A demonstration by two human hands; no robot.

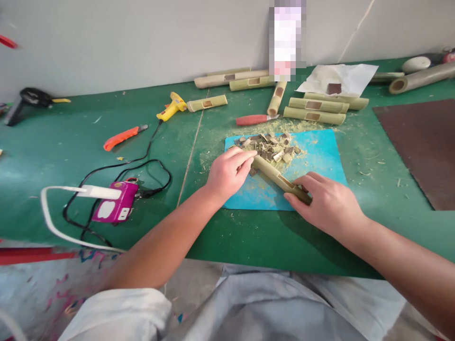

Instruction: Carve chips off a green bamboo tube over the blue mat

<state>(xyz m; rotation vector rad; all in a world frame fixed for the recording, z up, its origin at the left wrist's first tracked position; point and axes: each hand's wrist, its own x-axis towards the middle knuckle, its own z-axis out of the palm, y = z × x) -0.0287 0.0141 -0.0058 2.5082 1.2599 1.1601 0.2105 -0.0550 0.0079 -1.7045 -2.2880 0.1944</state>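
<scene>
A pale green bamboo tube (269, 170) with a rectangular opening cut in its side is held slantwise over a blue mat (249, 199). My right hand (325, 199) grips its lower right end, thumb on the near side and fingers on the far side. At the upper left end, my left hand (231, 173) has its fingers closed around the tip. Just behind the tube lies a heap of bamboo chips (275, 148) and shavings on the mat. A red-handled carving knife (254, 120) rests beyond the heap.
Several notched bamboo tubes (314, 116) lie along the back. Left of the mat are an orange utility knife (122, 137), a yellow hot glue gun (170, 108) and a purple power strip (117, 202) with loose cords. A dark brown sheet (419, 147) lies at right.
</scene>
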